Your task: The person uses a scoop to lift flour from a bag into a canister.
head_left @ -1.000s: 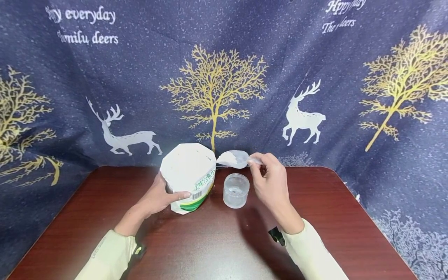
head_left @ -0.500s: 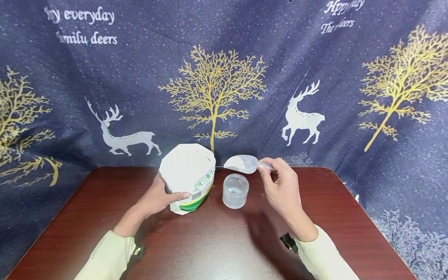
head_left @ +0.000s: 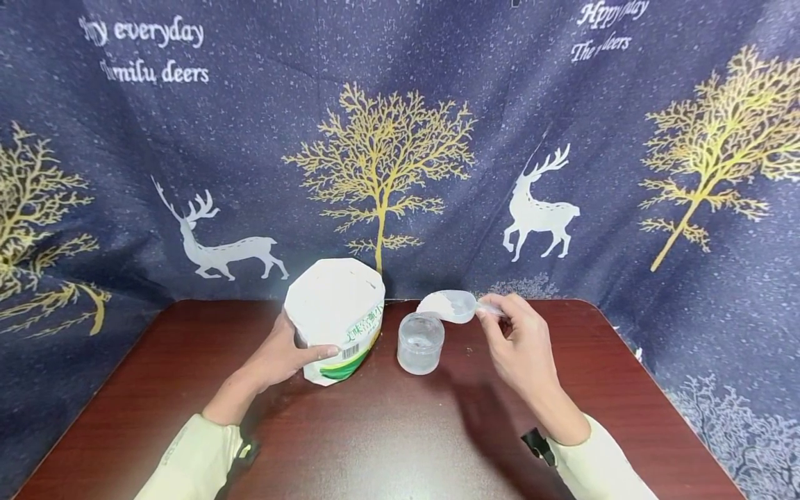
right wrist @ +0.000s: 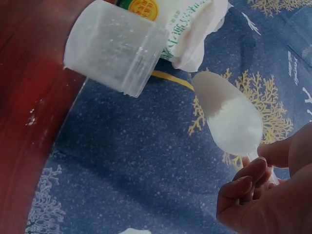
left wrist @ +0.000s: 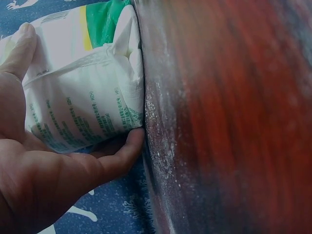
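My left hand (head_left: 281, 351) grips the side of a white paper bag (head_left: 334, 302) with green print, thumb across its front. In the left wrist view the bag (left wrist: 78, 102) stands on the table with its base folded. My right hand (head_left: 519, 344) pinches the handle of a clear plastic scoop (head_left: 461, 305) that carries white powder. The scoop's tip is at the far rim of a clear round jar (head_left: 420, 347), above the table. From the right wrist, the scoop (right wrist: 234, 122) appears level, apart from the jar (right wrist: 114, 48). Inside the bag cannot be made out.
The dark red wooden table (head_left: 375, 444) has a few white specks on it. Behind its far edge hangs a blue cloth (head_left: 412, 42) printed with white deer and golden trees.
The scoop of powder has moved right and lower, away from the bag to the jar's far rim, with my right hand. My left hand and the bag stay put.
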`<action>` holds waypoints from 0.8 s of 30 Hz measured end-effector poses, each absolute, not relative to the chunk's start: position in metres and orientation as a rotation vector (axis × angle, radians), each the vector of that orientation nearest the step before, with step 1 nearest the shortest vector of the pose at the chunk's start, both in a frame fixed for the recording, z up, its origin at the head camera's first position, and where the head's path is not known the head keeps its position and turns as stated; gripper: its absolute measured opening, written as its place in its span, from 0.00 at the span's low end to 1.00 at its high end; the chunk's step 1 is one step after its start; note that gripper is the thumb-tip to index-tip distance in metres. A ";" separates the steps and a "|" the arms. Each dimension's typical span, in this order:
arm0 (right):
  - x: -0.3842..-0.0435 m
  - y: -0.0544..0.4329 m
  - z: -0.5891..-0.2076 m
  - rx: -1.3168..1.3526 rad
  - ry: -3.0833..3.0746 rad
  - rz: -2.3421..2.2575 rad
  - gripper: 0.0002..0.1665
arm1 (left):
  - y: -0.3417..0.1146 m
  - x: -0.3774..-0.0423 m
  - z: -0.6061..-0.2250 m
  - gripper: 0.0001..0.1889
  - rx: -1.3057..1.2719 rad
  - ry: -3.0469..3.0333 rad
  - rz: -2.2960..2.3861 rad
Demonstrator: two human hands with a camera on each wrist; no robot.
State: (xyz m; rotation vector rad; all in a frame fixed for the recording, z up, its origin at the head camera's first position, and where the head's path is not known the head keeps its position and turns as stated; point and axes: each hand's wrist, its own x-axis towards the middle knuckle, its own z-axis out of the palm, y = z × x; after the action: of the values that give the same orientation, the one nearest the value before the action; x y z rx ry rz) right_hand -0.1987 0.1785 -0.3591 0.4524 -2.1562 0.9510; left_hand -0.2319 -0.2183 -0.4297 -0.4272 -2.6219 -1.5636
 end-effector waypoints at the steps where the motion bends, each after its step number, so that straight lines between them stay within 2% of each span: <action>1: -0.198 0.180 -0.360 0.456 -2.156 0.949 0.05 | -0.218 -0.232 -0.430 0.66 -0.425 -2.624 -1.560; 24: -0.199 0.183 -0.366 0.491 -2.219 0.901 0.07 | -0.219 -0.232 -0.428 0.66 -0.406 -2.658 -1.526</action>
State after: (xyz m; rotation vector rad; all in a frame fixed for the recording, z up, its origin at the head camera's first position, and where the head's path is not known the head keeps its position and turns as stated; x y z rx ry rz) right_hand -0.1993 0.1827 -0.3662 0.4907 -2.2189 0.9012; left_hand -0.2316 -0.2191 -0.4284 -0.4055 -2.6582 -1.5262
